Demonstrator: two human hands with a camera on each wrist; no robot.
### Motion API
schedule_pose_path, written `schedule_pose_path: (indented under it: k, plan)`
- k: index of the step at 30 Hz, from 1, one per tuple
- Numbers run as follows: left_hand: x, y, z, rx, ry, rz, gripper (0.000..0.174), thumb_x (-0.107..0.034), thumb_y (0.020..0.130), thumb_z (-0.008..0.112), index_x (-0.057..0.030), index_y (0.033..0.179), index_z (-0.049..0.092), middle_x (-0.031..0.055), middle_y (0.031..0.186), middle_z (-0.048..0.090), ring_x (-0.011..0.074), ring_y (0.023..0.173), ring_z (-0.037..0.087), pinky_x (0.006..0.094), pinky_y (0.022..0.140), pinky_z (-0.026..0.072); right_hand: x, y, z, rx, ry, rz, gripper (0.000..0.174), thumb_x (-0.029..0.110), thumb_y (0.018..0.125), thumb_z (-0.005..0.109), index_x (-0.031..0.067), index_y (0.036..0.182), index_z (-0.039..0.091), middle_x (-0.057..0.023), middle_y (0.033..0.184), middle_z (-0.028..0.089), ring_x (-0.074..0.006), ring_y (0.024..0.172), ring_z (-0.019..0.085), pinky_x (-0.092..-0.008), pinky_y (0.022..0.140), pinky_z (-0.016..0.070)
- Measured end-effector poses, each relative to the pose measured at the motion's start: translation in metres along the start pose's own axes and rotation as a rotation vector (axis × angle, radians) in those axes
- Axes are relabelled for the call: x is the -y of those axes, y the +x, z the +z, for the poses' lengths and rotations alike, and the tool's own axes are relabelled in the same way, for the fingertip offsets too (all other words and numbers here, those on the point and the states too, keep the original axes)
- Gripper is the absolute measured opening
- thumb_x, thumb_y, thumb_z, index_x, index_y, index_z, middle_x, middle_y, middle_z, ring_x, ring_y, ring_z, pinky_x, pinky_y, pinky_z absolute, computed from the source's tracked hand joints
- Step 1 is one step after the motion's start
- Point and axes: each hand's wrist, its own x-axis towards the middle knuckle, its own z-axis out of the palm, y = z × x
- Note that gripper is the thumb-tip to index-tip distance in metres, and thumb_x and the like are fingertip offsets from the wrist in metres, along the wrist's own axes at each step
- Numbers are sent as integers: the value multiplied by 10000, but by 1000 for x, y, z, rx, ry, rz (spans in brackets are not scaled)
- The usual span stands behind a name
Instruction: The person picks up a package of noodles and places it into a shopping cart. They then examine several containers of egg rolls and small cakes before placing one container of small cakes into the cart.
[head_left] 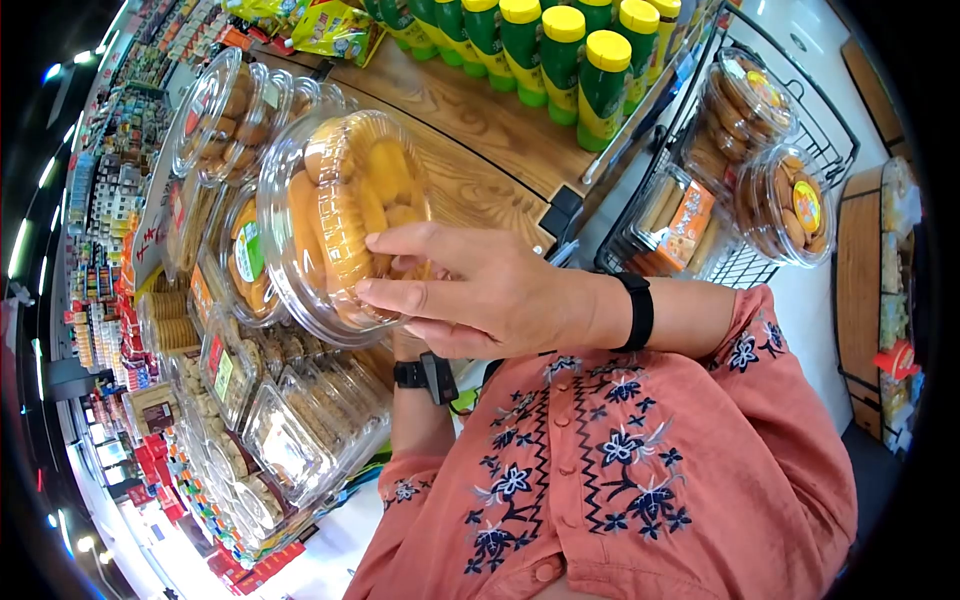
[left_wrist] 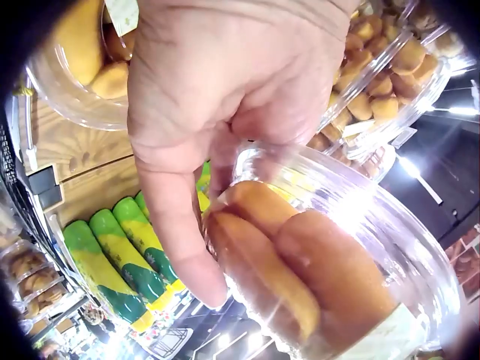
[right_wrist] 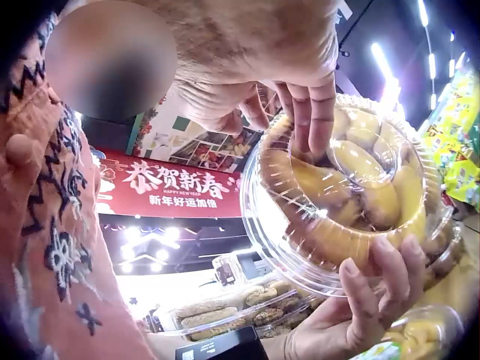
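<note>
A round clear plastic container of golden bread rolls (head_left: 350,210) is held up, tilted, above the display. My left hand (right_wrist: 367,300) grips its side from below. The container mostly hides that hand in the head view, where only the wrist with a black device shows. Seen from the left wrist, the left hand (left_wrist: 232,82) has its thumb and fingers around the container's edge, with rolls (left_wrist: 300,262) behind the plastic. My right hand (head_left: 500,290) reaches across from the right, its extended fingertips touching the ribbed plastic. In the right wrist view these fingers (right_wrist: 319,120) rest at the container's recessed face.
Packed pastry containers (head_left: 230,120) and cookie boxes (head_left: 290,430) crowd the display at left. Green bottles with yellow caps (head_left: 605,85) line the back of the wooden counter (head_left: 480,130). A black wire cart (head_left: 770,270) at right holds several pastry packs (head_left: 790,205).
</note>
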Motion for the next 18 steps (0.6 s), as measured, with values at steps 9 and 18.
schedule_pose_path:
  k: [9, 18]
  plan:
    - [-11, -6, 2, -299, 302, 71, 463, -358, 1044, 439, -55, 1393, 443, 135, 1330, 570, 272, 1185, 586, 425, 965, 534, -3, -3, -30, 40, 218, 395, 353, 198, 898, 651, 89, 1229, 596, -107, 1140, 592, -205, 912, 659, -337, 730, 553]
    - [-19, 1, -18, -635, 587, 40, 429, -245, 1035, 466, -20, 1397, 424, 141, 1309, 573, 272, 1164, 604, 440, 956, 530, -84, -45, -66, -42, 680, 1152, 424, 349, 974, 601, 30, 1242, 524, -64, 1093, 616, -157, 981, 634, -321, 829, 549]
